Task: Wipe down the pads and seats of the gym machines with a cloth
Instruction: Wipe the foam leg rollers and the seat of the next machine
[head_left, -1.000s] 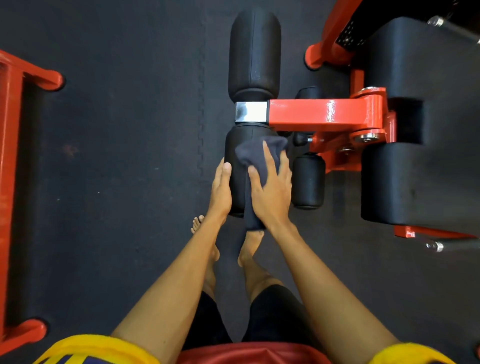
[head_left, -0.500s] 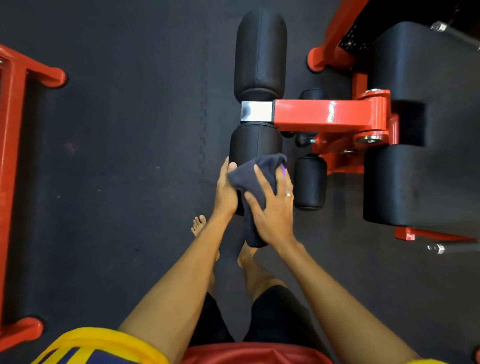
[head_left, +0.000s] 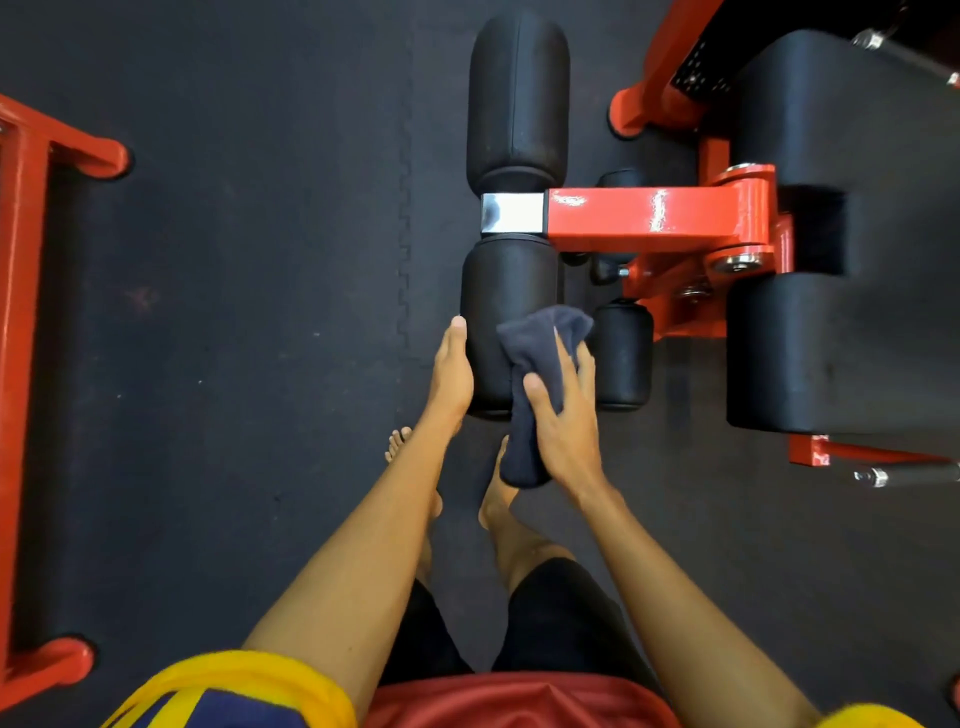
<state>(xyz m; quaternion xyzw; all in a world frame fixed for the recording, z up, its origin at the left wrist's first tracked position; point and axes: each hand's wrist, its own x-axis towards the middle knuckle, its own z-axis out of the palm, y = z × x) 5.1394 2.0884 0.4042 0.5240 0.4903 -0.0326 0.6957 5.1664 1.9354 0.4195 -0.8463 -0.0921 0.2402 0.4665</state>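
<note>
- Left hand lies flat against near roller pad; right hand grips dark cloth.
- Risk: pad may rotate, so cloth slips without cleaning.

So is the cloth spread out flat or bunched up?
Bunched up: the cloth is crumpled against the roller pad under the right hand, one end hanging loose below.
</note>
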